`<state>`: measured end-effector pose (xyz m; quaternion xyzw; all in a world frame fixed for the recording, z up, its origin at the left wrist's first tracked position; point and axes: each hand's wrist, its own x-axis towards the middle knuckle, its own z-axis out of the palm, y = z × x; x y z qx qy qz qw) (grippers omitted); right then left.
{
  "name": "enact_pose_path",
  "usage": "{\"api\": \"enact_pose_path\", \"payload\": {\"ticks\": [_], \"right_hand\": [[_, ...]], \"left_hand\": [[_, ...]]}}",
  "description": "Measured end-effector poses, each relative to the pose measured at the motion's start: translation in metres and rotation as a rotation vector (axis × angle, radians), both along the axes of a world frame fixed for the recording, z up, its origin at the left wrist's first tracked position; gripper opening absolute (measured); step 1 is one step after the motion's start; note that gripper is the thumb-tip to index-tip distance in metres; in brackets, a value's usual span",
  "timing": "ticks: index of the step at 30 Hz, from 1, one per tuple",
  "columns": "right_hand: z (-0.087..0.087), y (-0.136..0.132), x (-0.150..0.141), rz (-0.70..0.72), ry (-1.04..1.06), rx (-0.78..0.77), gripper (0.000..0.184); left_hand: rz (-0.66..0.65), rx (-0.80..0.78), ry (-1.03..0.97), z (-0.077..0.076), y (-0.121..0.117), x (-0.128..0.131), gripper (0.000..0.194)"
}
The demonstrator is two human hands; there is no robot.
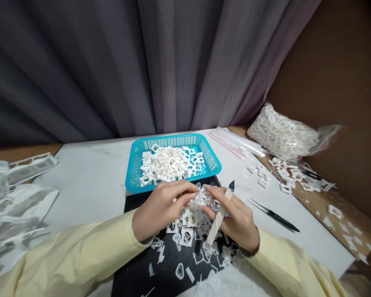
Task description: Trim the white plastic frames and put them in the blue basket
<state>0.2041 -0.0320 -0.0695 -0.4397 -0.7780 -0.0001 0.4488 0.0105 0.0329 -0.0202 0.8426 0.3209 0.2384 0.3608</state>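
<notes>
My right hand (239,216) is closed around a craft knife (217,225) with a white-wrapped handle, its dark blade pointing up and away. The thumb and index finger of that hand also reach a small white plastic frame (206,198) between the hands. My left hand (165,206) is closed in a pinch at the left side of this frame; its fingertips partly hide what they grip. Below the hands, white square frames (186,237) and thin trimmed scraps (204,258) lie on a black mat (132,247).
Behind the hands stands a blue basket (214,165) heaped with white frames. Tweezers (276,214) lie to the right, near loose frames (262,175) and a filled plastic bag (281,132). White sheet-like pieces (21,206) are piled at the left. A grey curtain (160,66) hangs behind.
</notes>
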Motion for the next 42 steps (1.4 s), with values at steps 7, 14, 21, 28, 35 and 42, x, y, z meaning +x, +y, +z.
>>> {"api": "enact_pose_path", "payload": {"ticks": [7, 14, 21, 28, 35, 42], "right_hand": [[-0.007, -0.002, 0.001, 0.007, 0.129, -0.122, 0.048], [-0.009, -0.004, -0.002, 0.065, 0.198, -0.220, 0.046], [-0.008, 0.001, -0.004, 0.034, 0.274, -0.349, 0.038], [-0.013, 0.001, -0.005, 0.019, 0.296, -0.372, 0.042], [-0.009, 0.001, -0.003, -0.049, 0.322, -0.364, 0.023], [-0.002, -0.001, -0.003, -0.049, 0.319, -0.340, 0.006]], "left_hand": [[-0.042, -0.080, 0.188, 0.009, 0.000, -0.009, 0.029], [-0.038, -0.721, -0.004, -0.004, 0.007, 0.008, 0.015], [-0.070, -0.821, 0.043, -0.001, 0.016, 0.006, 0.015], [-0.089, -0.900, 0.009, -0.010, 0.019, 0.008, 0.021], [-0.044, -1.047, -0.097, -0.017, 0.027, 0.005, 0.021], [0.002, -1.092, -0.071, -0.012, 0.025, 0.009, 0.017]]}}
